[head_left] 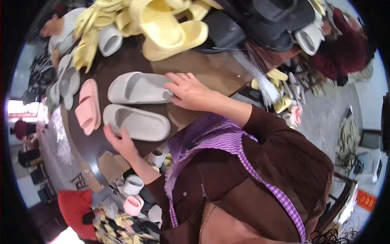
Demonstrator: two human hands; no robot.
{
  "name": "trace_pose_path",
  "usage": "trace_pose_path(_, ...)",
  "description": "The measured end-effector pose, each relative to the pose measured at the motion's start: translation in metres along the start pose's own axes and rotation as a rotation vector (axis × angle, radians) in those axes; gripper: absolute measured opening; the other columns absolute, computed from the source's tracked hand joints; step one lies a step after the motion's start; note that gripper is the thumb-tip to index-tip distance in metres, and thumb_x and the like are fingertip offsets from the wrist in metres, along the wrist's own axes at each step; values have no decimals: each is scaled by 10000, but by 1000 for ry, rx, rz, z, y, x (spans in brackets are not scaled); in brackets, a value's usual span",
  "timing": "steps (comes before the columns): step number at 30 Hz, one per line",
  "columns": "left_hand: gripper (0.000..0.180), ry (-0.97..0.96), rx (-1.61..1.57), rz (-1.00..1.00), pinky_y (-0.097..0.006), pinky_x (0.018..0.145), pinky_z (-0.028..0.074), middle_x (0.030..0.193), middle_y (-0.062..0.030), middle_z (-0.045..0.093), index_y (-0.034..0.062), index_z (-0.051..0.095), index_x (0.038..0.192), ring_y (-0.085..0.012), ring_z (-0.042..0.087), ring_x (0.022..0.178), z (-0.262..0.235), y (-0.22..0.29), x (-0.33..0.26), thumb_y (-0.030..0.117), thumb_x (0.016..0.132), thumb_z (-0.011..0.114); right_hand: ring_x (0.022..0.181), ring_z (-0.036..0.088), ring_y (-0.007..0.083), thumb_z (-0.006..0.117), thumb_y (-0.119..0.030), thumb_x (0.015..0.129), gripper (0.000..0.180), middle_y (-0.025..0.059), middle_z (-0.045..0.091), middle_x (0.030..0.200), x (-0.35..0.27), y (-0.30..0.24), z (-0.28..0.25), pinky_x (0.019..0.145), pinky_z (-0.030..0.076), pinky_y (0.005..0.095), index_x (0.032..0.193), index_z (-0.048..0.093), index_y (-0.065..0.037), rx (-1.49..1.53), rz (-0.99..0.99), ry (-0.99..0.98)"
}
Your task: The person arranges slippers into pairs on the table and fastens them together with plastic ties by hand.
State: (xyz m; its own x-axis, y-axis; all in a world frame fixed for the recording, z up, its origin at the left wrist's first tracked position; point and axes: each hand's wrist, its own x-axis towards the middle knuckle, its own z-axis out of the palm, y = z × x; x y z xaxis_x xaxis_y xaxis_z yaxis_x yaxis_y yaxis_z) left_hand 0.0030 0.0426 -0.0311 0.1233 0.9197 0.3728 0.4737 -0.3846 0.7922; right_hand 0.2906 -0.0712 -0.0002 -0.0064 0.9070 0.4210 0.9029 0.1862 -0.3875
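Note:
Two light grey slide slippers lie side by side on the dark brown table (122, 61), toes to the left. My right hand (189, 91) grips the heel end of the far grey slipper (150, 87), fingers over its rim. At the strap of the near grey slipper (146, 124), my left hand (123, 145) holds the edge, one fingertip outside it and one by the opening. Left of the grey pair lies a pink slipper (90, 106), touched by neither hand.
Yellow slippers (162, 28) and black slippers (272, 20) are heaped along the table's far side. Plastic strands (260, 77) hang at the right edge. Brown cardboard (203, 69) covers part of the tabletop. More slippers (122, 227) lie below at left. Other people (67, 24) are nearby.

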Motion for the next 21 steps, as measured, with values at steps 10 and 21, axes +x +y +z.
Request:
trace_pose_path(10,433,103,201,108,-417,1045,310,1368,-219,381,-57,461,1239,-342,391,1255,6,52,-30,53,835,568,969,557,302,638,-75,765,210,125,597,1008,-86,19,-66,825,446,401,966,594,-31,136,360,117)
trace_pose_path(21,428,111,293,304,-458,1045,302,1318,-221,448,-40,492,1210,-378,410,1236,14,69,-22,43,798,574,971,541,368,599,-98,791,285,184,590,1035,-67,71,-72,867,441,432,1059,592,-2,-338,414,273)
